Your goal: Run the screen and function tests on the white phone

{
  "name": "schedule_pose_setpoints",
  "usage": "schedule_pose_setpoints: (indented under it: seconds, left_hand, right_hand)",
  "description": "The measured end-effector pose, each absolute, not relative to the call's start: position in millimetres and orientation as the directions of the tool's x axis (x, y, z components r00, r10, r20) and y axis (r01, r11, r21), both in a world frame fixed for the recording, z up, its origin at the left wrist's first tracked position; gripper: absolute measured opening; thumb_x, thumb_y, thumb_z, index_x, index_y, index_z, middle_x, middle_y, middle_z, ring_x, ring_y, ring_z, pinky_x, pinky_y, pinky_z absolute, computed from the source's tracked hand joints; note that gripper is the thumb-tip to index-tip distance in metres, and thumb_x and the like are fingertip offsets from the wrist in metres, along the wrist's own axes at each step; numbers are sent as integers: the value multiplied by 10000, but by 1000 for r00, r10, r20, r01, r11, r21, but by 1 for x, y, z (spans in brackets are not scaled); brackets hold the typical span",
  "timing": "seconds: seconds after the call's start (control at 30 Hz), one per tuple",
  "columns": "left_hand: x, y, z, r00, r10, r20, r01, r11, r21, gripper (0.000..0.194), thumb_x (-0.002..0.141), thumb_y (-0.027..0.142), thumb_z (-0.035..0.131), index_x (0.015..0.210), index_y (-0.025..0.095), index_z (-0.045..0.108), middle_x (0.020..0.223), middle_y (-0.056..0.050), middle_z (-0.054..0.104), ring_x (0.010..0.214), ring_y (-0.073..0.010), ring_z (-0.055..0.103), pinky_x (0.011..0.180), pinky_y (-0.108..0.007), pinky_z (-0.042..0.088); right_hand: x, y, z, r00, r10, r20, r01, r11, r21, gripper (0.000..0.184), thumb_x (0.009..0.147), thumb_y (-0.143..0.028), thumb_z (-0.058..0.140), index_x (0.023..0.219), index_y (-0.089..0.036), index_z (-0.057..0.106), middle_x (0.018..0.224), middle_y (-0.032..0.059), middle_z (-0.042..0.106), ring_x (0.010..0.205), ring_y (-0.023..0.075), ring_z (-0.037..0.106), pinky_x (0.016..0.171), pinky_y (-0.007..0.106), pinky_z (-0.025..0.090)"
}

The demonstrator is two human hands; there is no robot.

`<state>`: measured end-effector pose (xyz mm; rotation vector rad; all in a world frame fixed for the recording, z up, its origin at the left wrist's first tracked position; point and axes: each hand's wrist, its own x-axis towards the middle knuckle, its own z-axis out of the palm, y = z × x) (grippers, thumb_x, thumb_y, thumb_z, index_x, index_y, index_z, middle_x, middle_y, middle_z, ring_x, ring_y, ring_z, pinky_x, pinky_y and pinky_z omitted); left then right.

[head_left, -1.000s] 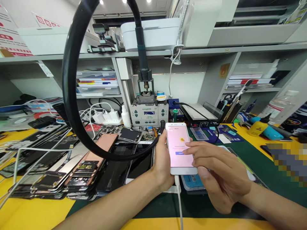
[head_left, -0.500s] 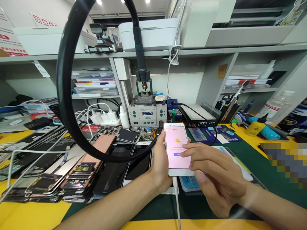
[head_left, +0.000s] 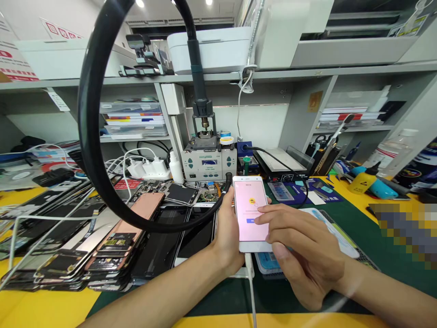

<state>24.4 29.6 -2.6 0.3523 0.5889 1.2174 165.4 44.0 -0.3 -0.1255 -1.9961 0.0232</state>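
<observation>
A white smartphone [head_left: 246, 190] with a lit pinkish screen stands tilted up, facing me. My left hand [head_left: 225, 234] is closed around it from the left side, with fingertips just showing at its right edge. A white charging cable [head_left: 251, 284] is plugged into the bottom of the phone and runs down toward me. Over the lower right of the screen hovers my right hand [head_left: 305, 248], its fingers stretched out and holding nothing. The index fingertip is close to a blue on-screen button; whether it touches the glass I cannot tell.
Stacks of opened phones [head_left: 112, 243] and phone parts lie on the left. Behind the phone sits a soldering station [head_left: 208, 164], with a thick black hose [head_left: 89, 136] looping across the view. A yellow bottle [head_left: 363, 181] and tools stand on the right.
My right hand has moved slightly left over the screen, its fingertips a little nearer the blue button. The left hand and phone have hardly moved.
</observation>
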Motion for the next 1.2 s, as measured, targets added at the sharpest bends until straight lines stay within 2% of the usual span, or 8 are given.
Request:
schedule_pose_setpoints:
  seconds: [0.23,0.43,0.53,0.7,0.9,1.03,1.2]
  left_hand:
    - [26,30,-2,227,946,-230,-779,318,540,723,939,655,390,1071,31,731,971,-176,737,858,-238,690,830,-304,517]
    - [26,29,-1,205,954,-219,-788,294,541,632,958,629,401,1058,100,732,912,-139,753,772,-237,699,733,-316,530]
    - [25,28,-3,233,950,-207,-783,310,539,637,954,651,382,1068,130,730,846,-120,745,690,-242,691,690,-348,538]
    - [23,28,-7,316,933,-173,-724,355,591,798,934,739,276,986,92,740,720,-129,699,568,-250,665,608,-367,532]
    - [25,27,-4,206,946,-250,-773,314,552,632,937,665,443,1156,141,720,787,-101,736,719,-244,709,725,-325,538]
    - [26,26,-1,156,948,-276,-786,289,547,625,956,630,438,1271,148,680,864,-109,752,823,-262,721,757,-319,530]
    - [28,26,-3,136,958,-253,-785,260,563,611,936,627,495,1276,156,685,945,-108,758,867,-268,721,764,-311,527]
  right_hand:
    - [167,45,-5,-389,109,915,82,993,-84,149,752,-93,532,811,-161,651,738,58,667,751,215,707,827,458,638]
    - [168,56,-2,-361,91,928,120,991,-51,142,749,-87,552,839,-136,651,745,71,647,788,230,694,772,443,615]
    - [169,69,0,-328,114,938,210,977,-46,167,780,-90,564,910,-118,666,832,103,652,884,262,683,742,427,586]
    - [171,88,1,-308,243,920,405,909,-105,252,870,-155,550,1070,-130,701,1123,171,623,1125,341,610,902,544,521]
    - [169,84,2,-457,277,846,419,905,-70,309,911,-214,525,1159,-118,683,1288,200,543,1271,366,496,1036,607,420]
    - [169,80,2,-512,299,805,425,903,-65,343,920,-246,519,1196,-127,685,1354,198,505,1339,373,440,1076,613,380]
    - [169,80,2,-541,312,781,420,905,-70,382,935,-282,516,1252,-139,674,1412,198,469,1396,383,392,1109,623,353]
